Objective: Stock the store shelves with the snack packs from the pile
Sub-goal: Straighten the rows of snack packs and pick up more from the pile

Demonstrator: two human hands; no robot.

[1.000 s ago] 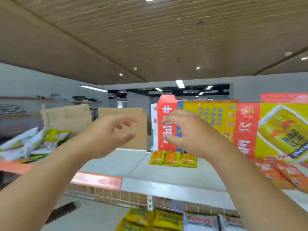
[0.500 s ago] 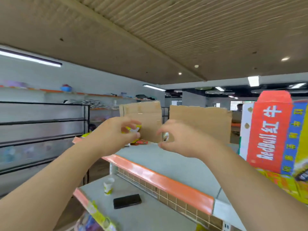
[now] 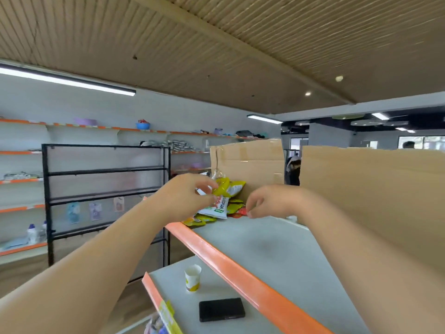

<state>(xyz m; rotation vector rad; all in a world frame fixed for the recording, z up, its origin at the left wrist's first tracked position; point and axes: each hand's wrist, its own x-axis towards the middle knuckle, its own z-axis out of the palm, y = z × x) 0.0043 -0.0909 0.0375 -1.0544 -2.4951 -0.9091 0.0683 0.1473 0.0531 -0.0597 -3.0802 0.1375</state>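
Both arms reach forward over the upper shelf [image 3: 277, 249], a grey deck with an orange edge strip [image 3: 231, 259] along its front.

Position of the stock: the pile [image 3: 214, 208] of snack packs lies at the far end of this deck, against the foot of an upright cardboard sheet [image 3: 248, 165]. A second, larger cardboard sheet [image 3: 373, 194] stands along the back of the shelf, nearer the person.

Left hand [image 3: 185, 196]: thumb and forefinger are closed in a pinch on the upper edge of a yellow snack pack [image 3: 224, 186] at the top of the pile. The remaining fingers are curled. A white-and-green pack [image 3: 216, 208] lies just below it, and further yellow packs [image 3: 197, 221] lie flat at the shelf edge.

Right hand [image 3: 269, 201]: the fingers are curled, with the fingertips [image 3: 250, 214] at a red pack [image 3: 239, 210] on the near side of the pile. Whether they grip that pack or only touch it cannot be determined.

Lower shelf [image 3: 173, 280]: a paper cup [image 3: 192, 277] stands upright; a black phone [image 3: 221, 309] lies flat near it, the two apart.

To the left, a black wire rack [image 3: 106, 189] stands on the floor. Behind it, wall shelves [image 3: 21, 208] with orange edges carry scattered goods, too small to identify.
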